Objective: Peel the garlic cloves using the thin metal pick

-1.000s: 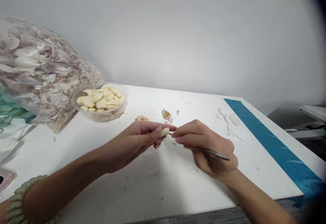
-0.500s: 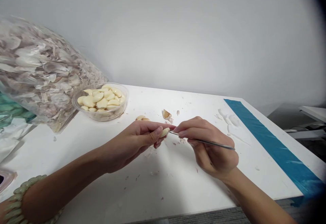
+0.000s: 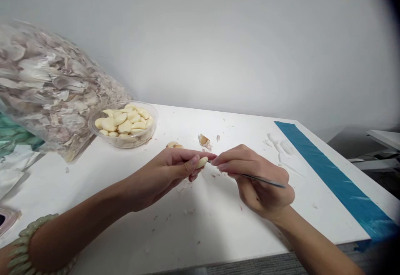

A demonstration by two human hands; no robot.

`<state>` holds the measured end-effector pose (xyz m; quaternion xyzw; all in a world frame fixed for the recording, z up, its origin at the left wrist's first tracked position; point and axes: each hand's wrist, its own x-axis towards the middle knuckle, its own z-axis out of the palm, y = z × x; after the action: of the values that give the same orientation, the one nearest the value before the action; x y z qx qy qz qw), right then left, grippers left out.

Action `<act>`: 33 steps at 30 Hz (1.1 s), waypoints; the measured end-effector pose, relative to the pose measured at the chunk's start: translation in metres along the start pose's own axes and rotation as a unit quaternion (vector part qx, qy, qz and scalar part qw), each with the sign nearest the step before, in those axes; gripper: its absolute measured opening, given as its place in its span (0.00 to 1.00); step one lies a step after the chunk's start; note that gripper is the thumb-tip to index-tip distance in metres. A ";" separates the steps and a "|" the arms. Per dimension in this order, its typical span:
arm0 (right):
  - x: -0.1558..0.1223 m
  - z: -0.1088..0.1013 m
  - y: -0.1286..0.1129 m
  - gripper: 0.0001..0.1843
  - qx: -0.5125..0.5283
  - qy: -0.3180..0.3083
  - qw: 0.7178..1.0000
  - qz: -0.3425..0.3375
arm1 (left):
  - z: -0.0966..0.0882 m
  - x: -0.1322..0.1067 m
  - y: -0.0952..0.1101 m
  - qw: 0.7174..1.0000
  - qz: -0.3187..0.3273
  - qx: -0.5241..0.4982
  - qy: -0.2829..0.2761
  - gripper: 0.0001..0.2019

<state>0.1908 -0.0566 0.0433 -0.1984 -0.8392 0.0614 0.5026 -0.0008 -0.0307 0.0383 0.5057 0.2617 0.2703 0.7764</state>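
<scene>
fingers of the left hand [image 3: 156,179] pinch a smooth, cream-white garlic clove [image 3: 202,162] between the thumb on top and fingers beneath, the index finger stretched out behind it; fingers of the right hand [image 3: 261,166] are pressed together around a slim, grey metal tool [image 3: 267,181], held much like a pen. from the left, a bulging clear plastic bag of papery, pinkish-white skins [image 3: 65,79] leans beside a round, clear plastic bowl [image 3: 153,135] heaped with peeled, cream-coloured cloves [image 3: 125,121]. next, a few pale cloves [image 3: 175,145] lie on the white tabletop [image 3: 250,241] just beyond the left hand. the pinched clove sits in mid-view, its right end at the tool's tip; whether they touch, i cannot tell. past it lies a curled brown-and-white scrap of skin [image 3: 204,140], and farther right a blue strip of tape [image 3: 328,175]. the step in hand looks like tidying that clove's end; the next move seems to call for a steady left pinch and a light, short stroke of the tip.
</scene>
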 end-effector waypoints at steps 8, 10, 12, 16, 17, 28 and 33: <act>-0.001 0.002 0.000 0.13 -0.004 0.011 1.000 -0.010 | -0.002 -0.001 -0.001 1.000 0.005 0.004 0.005 0.11; -0.002 0.001 0.000 0.13 0.000 0.010 1.000 -0.011 | -0.002 -0.001 -0.002 1.000 0.008 0.001 0.007 0.12; -0.003 0.001 0.000 0.13 0.003 0.008 1.000 -0.009 | -0.003 -0.001 -0.002 1.000 0.010 -0.003 0.009 0.12; -0.004 0.001 -0.001 0.13 0.007 0.003 1.000 0.001 | -0.003 0.001 -0.002 1.000 0.015 -0.005 0.011 0.12; -0.004 0.001 -0.001 0.13 0.009 0.002 1.000 0.002 | -0.002 0.002 -0.002 1.000 0.014 -0.006 0.013 0.12; 0.000 0.002 -0.004 0.13 0.017 -0.013 1.000 0.004 | -0.003 0.003 -0.002 0.999 -0.002 -0.023 0.032 0.11; -0.002 0.003 -0.004 0.13 0.012 -0.018 1.000 0.007 | -0.003 0.003 0.001 0.998 -0.010 -0.030 0.063 0.12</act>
<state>0.1881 -0.0608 0.0419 -0.1972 -0.8459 0.0789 0.4892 -0.0006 -0.0263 0.0379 0.4612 0.3068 0.3013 0.7761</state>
